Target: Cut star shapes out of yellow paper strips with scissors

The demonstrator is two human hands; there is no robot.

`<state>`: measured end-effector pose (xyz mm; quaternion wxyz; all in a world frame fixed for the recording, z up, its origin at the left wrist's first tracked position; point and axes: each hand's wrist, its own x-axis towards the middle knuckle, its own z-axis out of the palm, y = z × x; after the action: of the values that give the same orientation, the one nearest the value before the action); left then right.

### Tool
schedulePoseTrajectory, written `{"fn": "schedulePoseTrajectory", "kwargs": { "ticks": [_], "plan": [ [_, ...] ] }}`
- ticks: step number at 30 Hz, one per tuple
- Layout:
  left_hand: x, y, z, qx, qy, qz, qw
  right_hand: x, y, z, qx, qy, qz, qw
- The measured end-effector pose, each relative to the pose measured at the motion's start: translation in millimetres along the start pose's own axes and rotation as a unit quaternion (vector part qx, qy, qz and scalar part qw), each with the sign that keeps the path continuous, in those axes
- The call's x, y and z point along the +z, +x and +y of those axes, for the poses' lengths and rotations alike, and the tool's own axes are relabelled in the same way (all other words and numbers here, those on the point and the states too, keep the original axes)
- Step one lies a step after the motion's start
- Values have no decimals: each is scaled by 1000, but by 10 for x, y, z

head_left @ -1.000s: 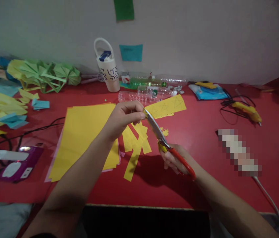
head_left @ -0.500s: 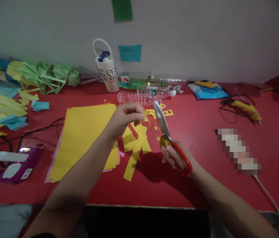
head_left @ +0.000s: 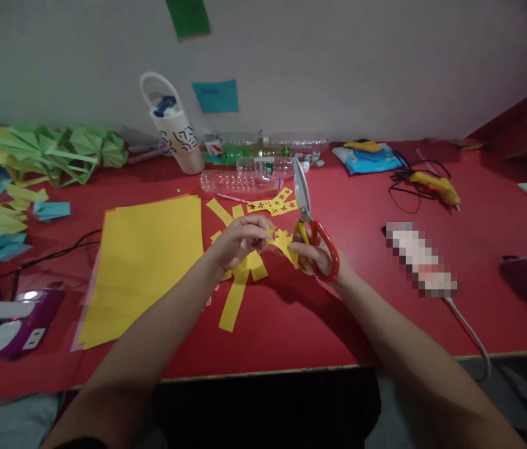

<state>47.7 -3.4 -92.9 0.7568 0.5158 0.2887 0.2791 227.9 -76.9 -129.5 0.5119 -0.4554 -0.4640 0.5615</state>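
Observation:
My left hand (head_left: pixel 239 244) pinches a small piece of yellow paper between thumb and fingertips. My right hand (head_left: pixel 315 257) is closed round scissors (head_left: pixel 304 198) with a red and a yellow handle, blades pointing up and away. Its thumb and fingers also grip a jagged bit of yellow paper (head_left: pixel 284 241), which spans the gap between both hands. Whether this is one piece or two, I cannot tell. Under the hands lie loose yellow paper strips (head_left: pixel 232 308). Just beyond are yellow strips with star-shaped holes (head_left: pixel 282 203).
A stack of yellow sheets (head_left: pixel 146 249) lies to the left. Behind stand a white tumbler (head_left: pixel 179 140) and lying plastic bottles (head_left: pixel 239 183). On the right are a yellow glue gun (head_left: pixel 434 189) and a blurred-out device (head_left: pixel 420 259) with a cable. Green folded paper (head_left: pixel 48 149) sits at the far left.
My right hand has come up and left, taking hold of yellow paper beside my left hand while keeping the scissors. The view has turned slightly right.

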Motion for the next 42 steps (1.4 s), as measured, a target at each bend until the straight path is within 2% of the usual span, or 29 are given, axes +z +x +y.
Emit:
{"fn": "schedulePoseTrajectory", "kwargs": {
  "ticks": [2, 4, 5, 7, 9, 12, 14, 17, 20, 22, 24, 25, 27, 31, 33, 37, 42],
  "plan": [
    [-35, 28, -26, 0, 61, 24, 998, -13, 6, 12, -2, 2, -13, 1000],
    [-98, 67, -55, 7, 162, 63, 985, -42, 19, 14, -10, -3, 1, 1000],
    [-132, 88, -71, 13, 234, 87, 968, -62, 28, 9, -17, -3, 15, 1000],
    [-181, 133, -106, 49, 392, 129, 909, -102, 49, -11, -40, 14, 42, 998],
    [-181, 174, -141, 33, 480, 92, 872, -138, 68, -43, -54, 38, 63, 996],
    [-88, 223, -183, -11, 545, 19, 838, -168, 81, -96, -61, 57, 89, 993],
    [-9, 252, -199, -23, 572, 17, 820, -173, 80, -122, -68, 56, 98, 991],
    [56, 293, -210, -32, 584, 48, 810, -170, 70, -134, -74, 47, 87, 992],
    [60, 294, -203, -7, 562, 91, 822, -162, 67, -106, -73, 45, 71, 994],
    [69, 244, -186, 1, 492, 99, 865, -149, 67, -74, -72, 41, 71, 994],
    [105, 152, -167, -16, 360, 52, 931, -123, 61, -50, -73, 23, 77, 994],
    [134, 98, -160, -19, 291, 32, 956, -103, 52, -46, -72, 8, 84, 994],
    [200, -3, -160, 5, 204, 33, 978, -50, 26, -56, -59, -36, 104, 992],
    [287, -107, -193, 21, 162, 151, 975, 66, -28, -122, -10, -91, 115, 989],
    [279, -122, -198, 18, 155, 177, 972, 97, -34, -162, -2, -110, 110, 988],
    [206, -167, -148, -12, 169, 160, 972, 107, 5, -257, 11, -134, 83, 987],
    [155, -228, -70, -42, 207, 108, 971, 187, 70, -334, 50, -121, -11, 991]
  ]
}}
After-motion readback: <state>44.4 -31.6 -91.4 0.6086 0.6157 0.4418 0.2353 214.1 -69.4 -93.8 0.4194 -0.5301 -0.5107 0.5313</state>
